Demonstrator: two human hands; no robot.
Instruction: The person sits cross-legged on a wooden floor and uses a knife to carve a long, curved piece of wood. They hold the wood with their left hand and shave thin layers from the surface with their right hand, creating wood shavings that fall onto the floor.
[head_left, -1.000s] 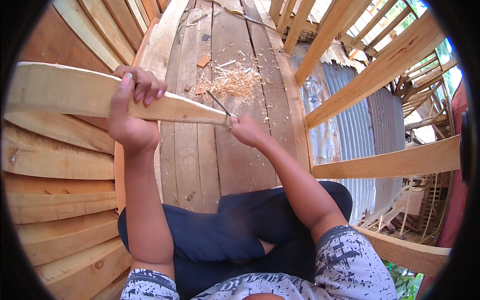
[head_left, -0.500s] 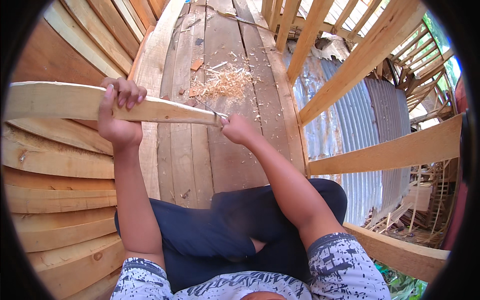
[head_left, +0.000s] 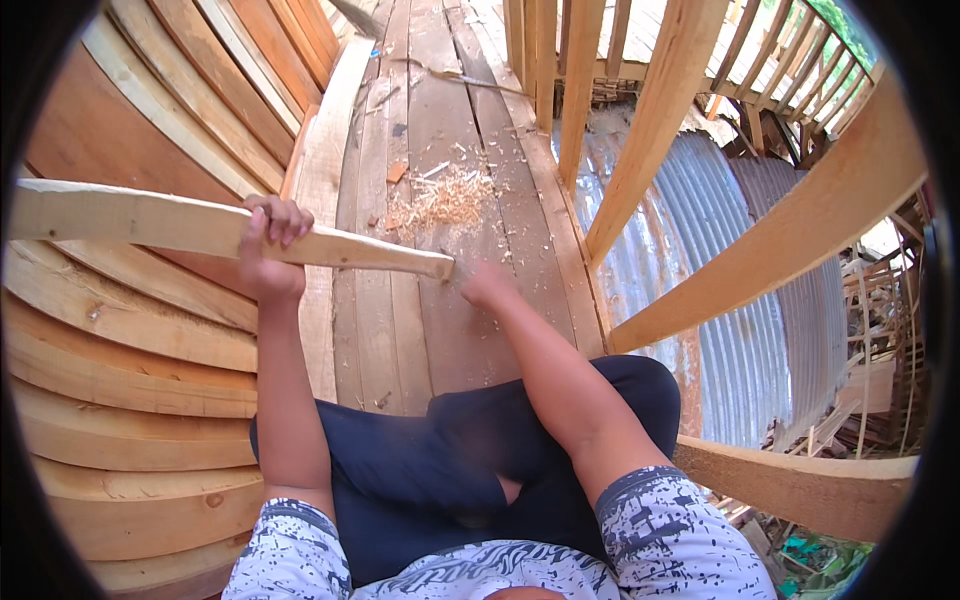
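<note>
A long, pale wooden board (head_left: 150,215) runs across from the left edge and tapers to a narrow end. My left hand (head_left: 272,272) is wrapped round its middle, fingers over the top edge. Just beyond the narrow end is my right hand (head_left: 488,286), closed and smeared by motion. A thin dark blade, apparently a knife's, showed at this hand half a second ago; now it is lost in the blur. Wood shavings (head_left: 450,200) lie in a heap on the plank floor (head_left: 450,345) past the board.
Overlapping planks (head_left: 130,385) form a wall close on my left. Wooden railing posts (head_left: 650,130) stand to the right, with corrugated metal sheets (head_left: 720,270) below them. Small wood chips and a long strip (head_left: 470,78) lie farther along the floor. My crossed legs (head_left: 400,460) are in front.
My right hand has come off the board's narrow end, slightly down and to the right. The blade no longer shows across the wood. The view has shifted a little.
</note>
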